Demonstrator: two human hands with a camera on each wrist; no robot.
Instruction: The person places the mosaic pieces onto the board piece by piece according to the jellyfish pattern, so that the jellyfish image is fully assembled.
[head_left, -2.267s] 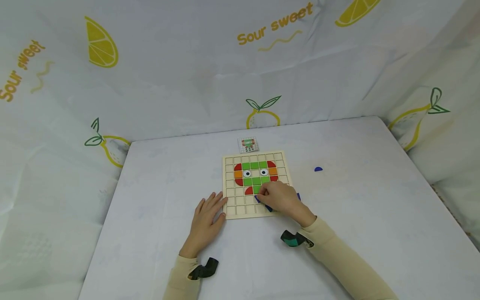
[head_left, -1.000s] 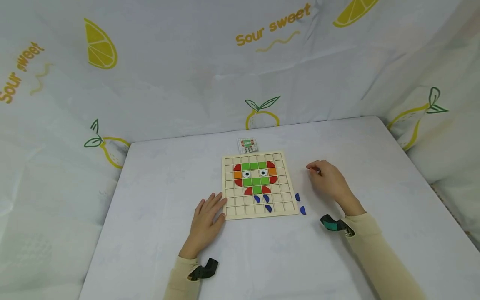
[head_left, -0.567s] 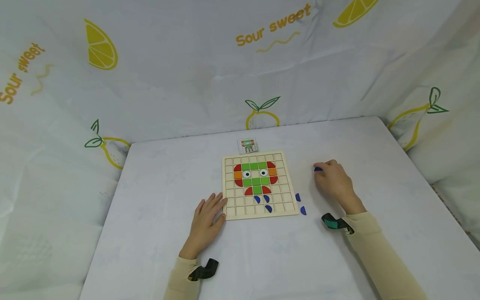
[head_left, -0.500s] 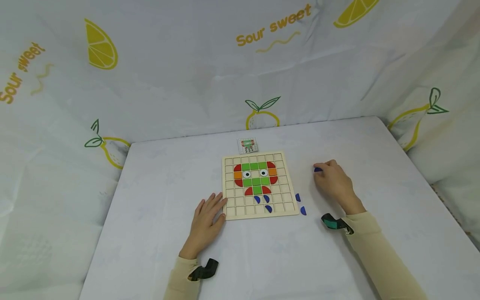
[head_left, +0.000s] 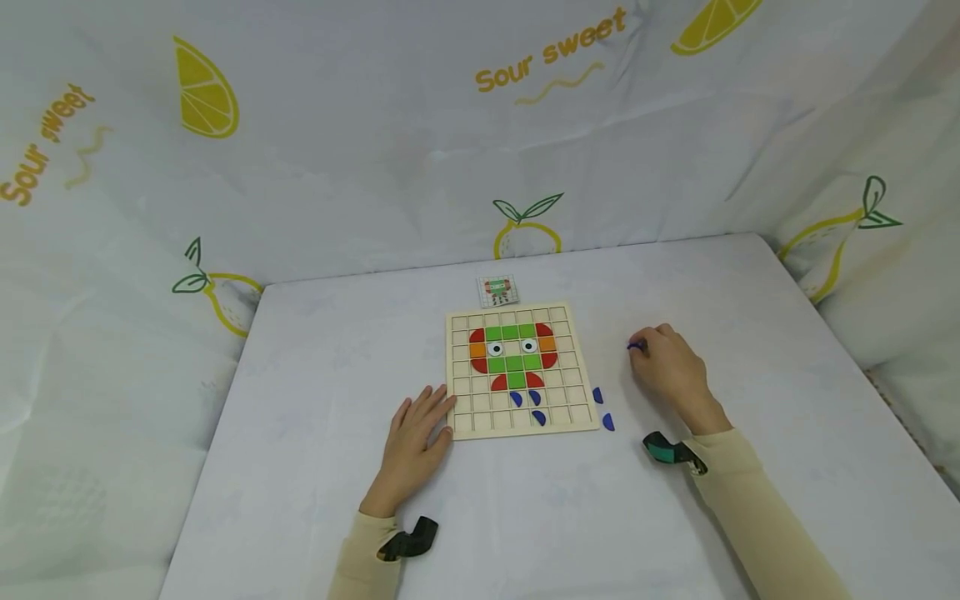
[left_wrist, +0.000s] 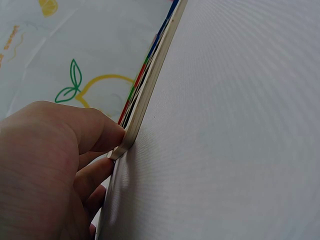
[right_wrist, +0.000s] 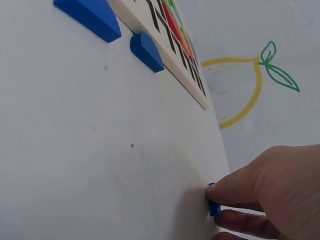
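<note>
A square wooden grid board [head_left: 467,427] lies flat on the table, bearing a face-like pattern of green, red and orange pieces with two eye tiles [head_left: 497,349]. Three blue half-round pieces [head_left: 539,418] sit on its lower cells. My left hand [head_left: 408,450] rests at the board's near left corner; in the left wrist view its thumb [left_wrist: 107,132] and a finger touch the edge. Right of the board, my right hand [head_left: 670,371] pinches another blue half-round piece [right_wrist: 214,207] between thumb and fingers, close to the tabletop. That piece is partly hidden by the fingers.
Two more blue half-round pieces [head_left: 608,422] lie just off the board's right edge. A small picture card [head_left: 497,291] with a similar pattern is behind the board. A white lemon-print cloth [head_left: 360,167] hangs behind the table [head_left: 315,392].
My right hand has left the board's lower middle, moved right and taken hold of the blue piece there, now tilted in its fingers. The left hand stays at the corner.
</note>
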